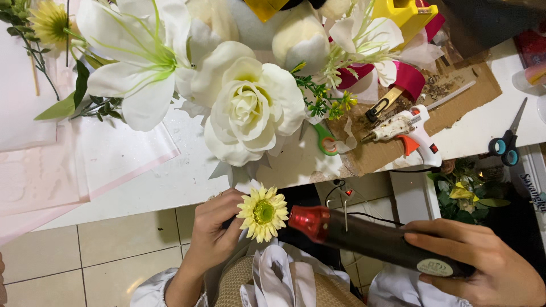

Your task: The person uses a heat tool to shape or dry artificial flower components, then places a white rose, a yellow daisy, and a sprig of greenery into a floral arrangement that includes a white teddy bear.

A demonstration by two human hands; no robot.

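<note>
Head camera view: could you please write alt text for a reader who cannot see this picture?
Seen from above, the left hand holds a small yellow daisy while the right hand points a black glue gun with a red tip at it. Beyond them, a white table carries a large white rose, a white lily, a white glue gun and scissors.

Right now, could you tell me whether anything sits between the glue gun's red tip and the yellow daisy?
Nothing visible does. The left hand holds the yellow daisy, and the red tip of the black glue gun in the right hand nearly touches its petals.
</note>
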